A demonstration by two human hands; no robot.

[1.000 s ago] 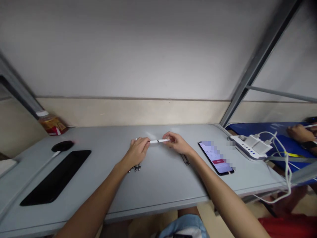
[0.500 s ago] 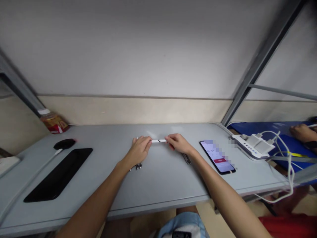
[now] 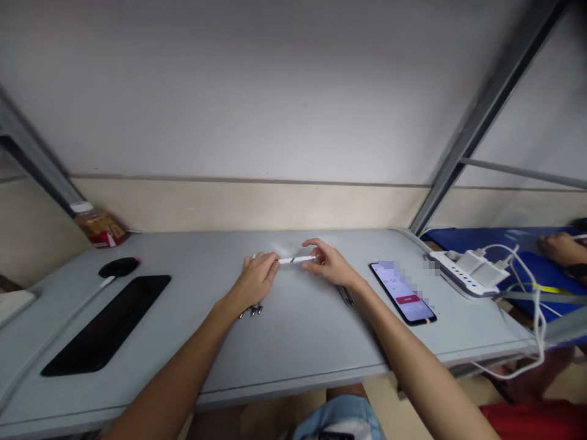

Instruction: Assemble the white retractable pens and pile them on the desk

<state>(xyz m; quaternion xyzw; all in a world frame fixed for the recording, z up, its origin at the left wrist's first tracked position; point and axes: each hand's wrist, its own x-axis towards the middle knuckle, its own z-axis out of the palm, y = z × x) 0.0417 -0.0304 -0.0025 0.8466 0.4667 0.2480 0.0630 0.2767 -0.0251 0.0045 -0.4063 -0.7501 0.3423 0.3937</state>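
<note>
Level above the desk, a slim white pen (image 3: 294, 260) with a dark mark runs from left to right between my hands. Its left end is in the closed fingers of my left hand (image 3: 259, 276). My right hand (image 3: 331, 264) is open, thumb and index finger apart around the pen's right end; whether a finger touches it I cannot tell. Several metallic pen-like tips (image 3: 254, 310) poke out below my left wrist, the rest hidden. Beside my right wrist lie slim dark pen-like items (image 3: 347, 296), partly covered by the arm.
On the grey desk (image 3: 293, 348) are a lit phone (image 3: 401, 292), a power strip (image 3: 463, 278) with white plugs and cables, a black mat (image 3: 110, 324), a black mouse (image 3: 119, 267) and a bottle (image 3: 101, 227). Another person's hand (image 3: 562, 247) is at the far right.
The fingers of my right hand have opened from their pinch on the pen's right end, baring more of it. My left hand keeps its grip in nearly the same place.
</note>
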